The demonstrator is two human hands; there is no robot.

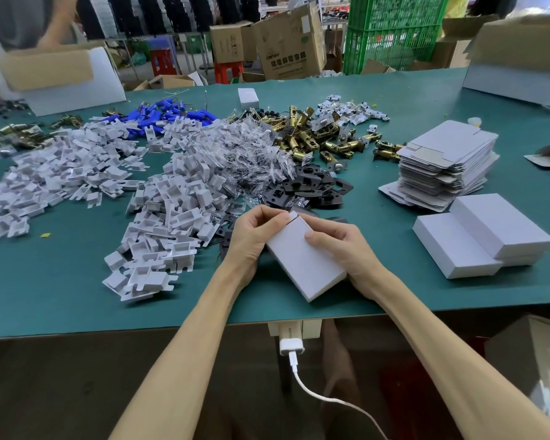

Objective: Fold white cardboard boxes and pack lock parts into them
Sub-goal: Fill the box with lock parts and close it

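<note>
A white cardboard box lies tilted over the green table near its front edge, held between both hands. My left hand grips its left side, fingers curled at the far end flap. My right hand grips the right side with the thumb on top. Behind the box lie black plates, brass latch bolts, clear bagged screws, white plastic inserts and blue parts. A stack of flat box blanks stands to the right.
Three folded white boxes are piled at the right front. Another person stands at the far left by a large white carton. Brown cartons and green crates stand beyond the table. A white charger cable hangs below the table edge.
</note>
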